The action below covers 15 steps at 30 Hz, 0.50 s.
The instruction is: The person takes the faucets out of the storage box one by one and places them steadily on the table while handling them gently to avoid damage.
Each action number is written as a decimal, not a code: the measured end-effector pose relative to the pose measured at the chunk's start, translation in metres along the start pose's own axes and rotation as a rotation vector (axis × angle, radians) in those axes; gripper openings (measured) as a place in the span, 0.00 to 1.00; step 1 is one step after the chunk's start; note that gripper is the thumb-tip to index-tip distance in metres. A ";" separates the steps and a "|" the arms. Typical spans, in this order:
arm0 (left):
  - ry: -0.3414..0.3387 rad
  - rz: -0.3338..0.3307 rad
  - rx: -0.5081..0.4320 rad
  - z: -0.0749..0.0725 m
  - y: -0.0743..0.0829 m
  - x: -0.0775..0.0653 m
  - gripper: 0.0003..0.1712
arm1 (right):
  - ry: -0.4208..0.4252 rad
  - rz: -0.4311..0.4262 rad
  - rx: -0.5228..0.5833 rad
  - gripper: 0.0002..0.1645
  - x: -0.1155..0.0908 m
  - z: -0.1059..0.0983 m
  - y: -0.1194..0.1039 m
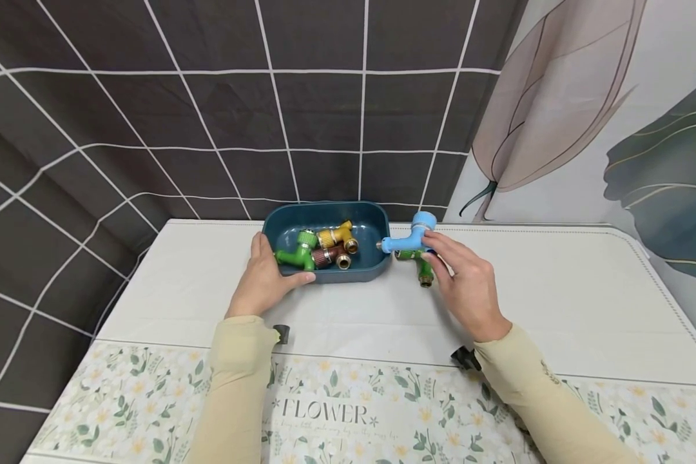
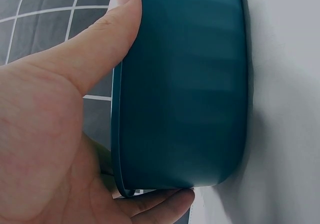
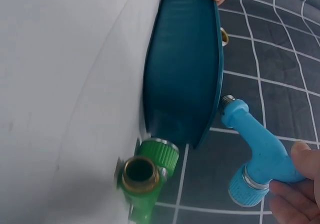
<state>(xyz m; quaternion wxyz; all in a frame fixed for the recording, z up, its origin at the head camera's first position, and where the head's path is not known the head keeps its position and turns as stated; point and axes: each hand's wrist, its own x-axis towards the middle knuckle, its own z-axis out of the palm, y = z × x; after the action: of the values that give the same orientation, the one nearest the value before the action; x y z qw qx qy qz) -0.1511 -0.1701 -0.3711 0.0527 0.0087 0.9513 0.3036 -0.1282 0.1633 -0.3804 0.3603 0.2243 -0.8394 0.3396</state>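
Along the far edge of the table, left of its middle, sits a tub, its long side parallel to that edge. The left hand has a broad hold on the tub's near left corner — thumb along the front wall, fingers round the left end — most likely to keep it from sliding. Gripping a corner also leaves the tub's mouth uncovered.

Inside, toward the left end and middle, a green tap, a yellow tap and a brown tap lie jumbled together, as if laid in loosely rather than sorted. Bare floor shows in the tub's right part.

Past the tub's right end, the right hand has a narrow pinch on the blue tap, thumb against fingers. That grip is at the end away from the tub, which leaves the threaded tip free, pointing at the right rim; whether tip and rim touch I cannot tell. The blue tap is held above the table. Below it, close by the tub's right end, a second green tap rests on the table, clear of the tub's inside.
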 end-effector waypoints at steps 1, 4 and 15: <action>0.001 -0.001 0.000 0.000 0.000 0.000 0.74 | 0.001 0.001 -0.003 0.19 0.000 -0.001 0.001; 0.000 -0.002 -0.003 0.000 0.000 0.000 0.74 | 0.003 0.004 -0.019 0.18 0.000 -0.006 0.003; -0.007 -0.004 -0.004 -0.001 0.001 -0.001 0.74 | 0.035 0.026 -0.052 0.18 -0.001 -0.017 0.011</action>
<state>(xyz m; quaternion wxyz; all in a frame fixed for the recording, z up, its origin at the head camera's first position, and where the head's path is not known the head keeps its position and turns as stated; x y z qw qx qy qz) -0.1507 -0.1700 -0.3702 0.0564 0.0076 0.9506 0.3052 -0.1262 0.1828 -0.3772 0.3761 0.1979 -0.8444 0.3262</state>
